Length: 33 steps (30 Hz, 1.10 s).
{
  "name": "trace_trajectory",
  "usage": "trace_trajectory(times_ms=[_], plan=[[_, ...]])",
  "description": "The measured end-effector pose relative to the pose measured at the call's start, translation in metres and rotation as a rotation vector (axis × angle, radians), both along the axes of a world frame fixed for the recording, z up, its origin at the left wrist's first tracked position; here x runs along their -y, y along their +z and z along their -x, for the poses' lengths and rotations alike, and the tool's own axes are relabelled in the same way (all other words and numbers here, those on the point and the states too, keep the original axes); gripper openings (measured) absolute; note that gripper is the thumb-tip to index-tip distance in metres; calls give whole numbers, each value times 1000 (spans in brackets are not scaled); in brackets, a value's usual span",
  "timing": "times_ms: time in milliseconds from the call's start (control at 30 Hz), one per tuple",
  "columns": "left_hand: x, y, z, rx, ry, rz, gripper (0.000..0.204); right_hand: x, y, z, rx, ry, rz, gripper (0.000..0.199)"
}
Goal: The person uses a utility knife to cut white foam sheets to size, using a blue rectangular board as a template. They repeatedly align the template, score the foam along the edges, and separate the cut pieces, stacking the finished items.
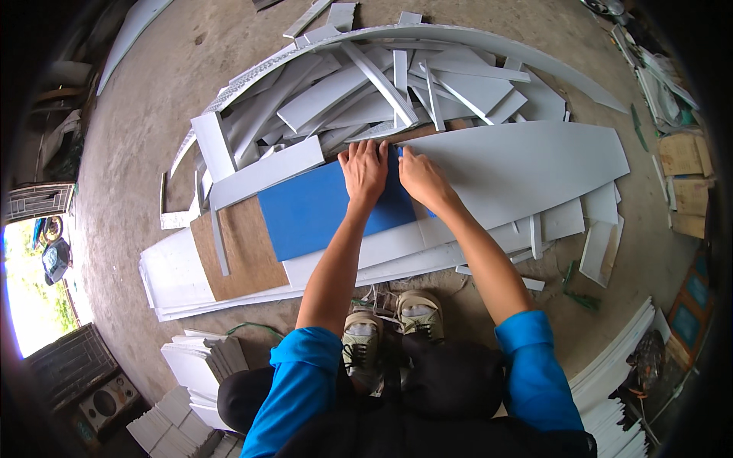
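Left hand [365,169]: yours, flat and unclenched, pressing the blue panel [321,210].
Right hand [418,177]: fingers spread on the grey board's [527,164] near edge.
Blue panel: long axis runs left-right, lying on white sheets [183,278].
Floor [130,130]: concrete, offcuts [366,84] heaped beyond.

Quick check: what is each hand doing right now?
Left hand: open, flat on the blue board.
Right hand: on the white board's edge; grip cannot be told.

Both hands on board [321,210] — scrap strips [382,84] behind it
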<state>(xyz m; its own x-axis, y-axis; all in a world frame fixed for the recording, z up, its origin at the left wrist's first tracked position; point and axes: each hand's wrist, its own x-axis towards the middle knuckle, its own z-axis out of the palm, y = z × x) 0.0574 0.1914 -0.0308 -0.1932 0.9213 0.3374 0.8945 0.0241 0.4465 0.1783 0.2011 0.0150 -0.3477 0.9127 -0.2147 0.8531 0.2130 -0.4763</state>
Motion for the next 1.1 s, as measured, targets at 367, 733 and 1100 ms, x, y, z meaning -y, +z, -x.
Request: trace_trajectory(times_ms=[367, 733, 1100], plan=[[3, 6, 0, -22, 9, 149, 33, -8, 3, 8, 35, -54, 276, 26], [3, 10, -1, -31, 11, 143, 33, 82, 5, -47, 107, 100, 377, 26], [-1, 2, 1, 8, 5, 49, 30, 9, -2, -1, 34, 6, -152, 21]])
